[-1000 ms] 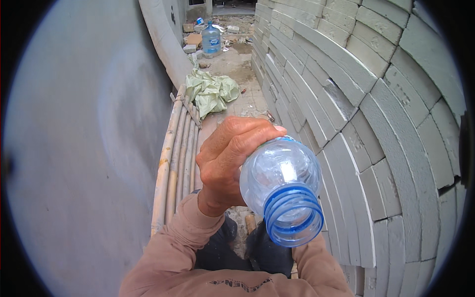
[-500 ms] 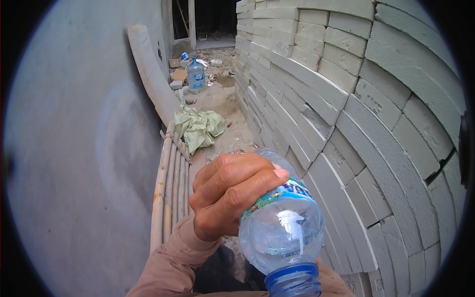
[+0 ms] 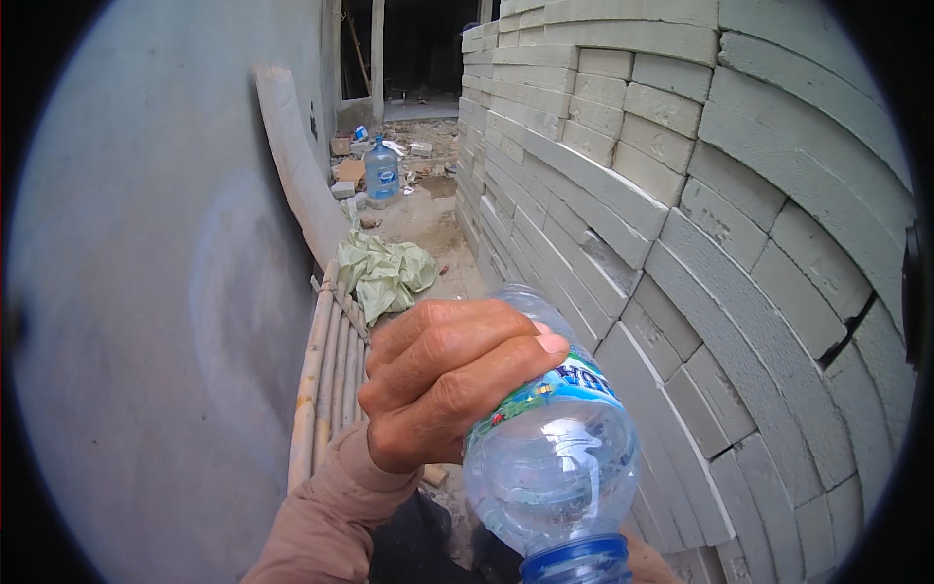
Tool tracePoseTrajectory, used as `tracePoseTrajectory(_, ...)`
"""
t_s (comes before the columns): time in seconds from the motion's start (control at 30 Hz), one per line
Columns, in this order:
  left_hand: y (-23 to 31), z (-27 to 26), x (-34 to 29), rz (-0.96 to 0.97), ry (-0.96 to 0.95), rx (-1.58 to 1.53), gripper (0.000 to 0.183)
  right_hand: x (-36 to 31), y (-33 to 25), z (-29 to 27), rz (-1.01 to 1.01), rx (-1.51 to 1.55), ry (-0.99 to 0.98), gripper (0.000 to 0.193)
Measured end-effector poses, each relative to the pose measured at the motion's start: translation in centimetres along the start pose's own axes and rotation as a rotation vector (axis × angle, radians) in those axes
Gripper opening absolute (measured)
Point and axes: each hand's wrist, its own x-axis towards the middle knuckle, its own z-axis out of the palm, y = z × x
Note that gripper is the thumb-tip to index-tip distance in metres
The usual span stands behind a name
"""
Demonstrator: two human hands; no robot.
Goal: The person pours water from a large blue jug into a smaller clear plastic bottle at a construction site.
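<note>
My left hand is closed around a clear plastic bottle, its fingers wrapped over the blue and green label. The bottle lies tilted, its open blue-ringed neck toward me at the lower edge and its base pointing away. No cap sits on the mouth. Droplets or glare show on the clear wall; how much liquid is inside I cannot tell. Part of my right sleeve shows behind the neck, while my right hand is out of sight.
A tall stack of pale blocks lines the right side, and a grey wall the left. Bamboo poles and a crumpled pale-green sack lie along the wall. Farther off stand a blue water jug and a leaning board.
The surroundings sit slightly lower in view. My left hand and the bottle have shifted a little to the left, with the grip unchanged.
</note>
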Motion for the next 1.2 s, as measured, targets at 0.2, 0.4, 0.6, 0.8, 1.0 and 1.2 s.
tracePoseTrajectory(0.2, -0.1, -0.2, 2.1, 0.081, 0.047, 0.009, 0.041, -1.0, -0.6, -0.6, 0.092, 0.042, 0.006, 0.035)
tracePoseTrajectory(0.4, -0.3, -1.0, 3.0, 0.134, 0.074, 0.080, 0.040, -0.3, -0.7, -0.2, 0.220, 0.086, -0.014, 0.033)
tracePoseTrajectory(0.6, -0.5, -1.3, 3.5, 0.152, 0.076, 0.088, 0.039, 0.1, 0.3, -0.1, 0.141, 0.115, -0.043, 0.027)
tracePoseTrajectory(0.8, -0.4, -1.6, 3.5, 0.155, 0.070, 0.096, 0.040, 0.9, 0.5, -0.2, 0.183, 0.071, -0.015, 0.026)
tracePoseTrajectory(1.0, 0.1, -1.5, 3.6, 0.146, 0.052, 0.085, 0.041, 1.3, 1.7, -0.2, 0.176, 0.077, -0.009, 0.027)
tracePoseTrajectory(1.2, 0.6, -1.6, 3.9, 0.146, 0.052, 0.084, 0.042, 0.4, 0.3, -0.1, 0.180, 0.086, -0.015, 0.029)
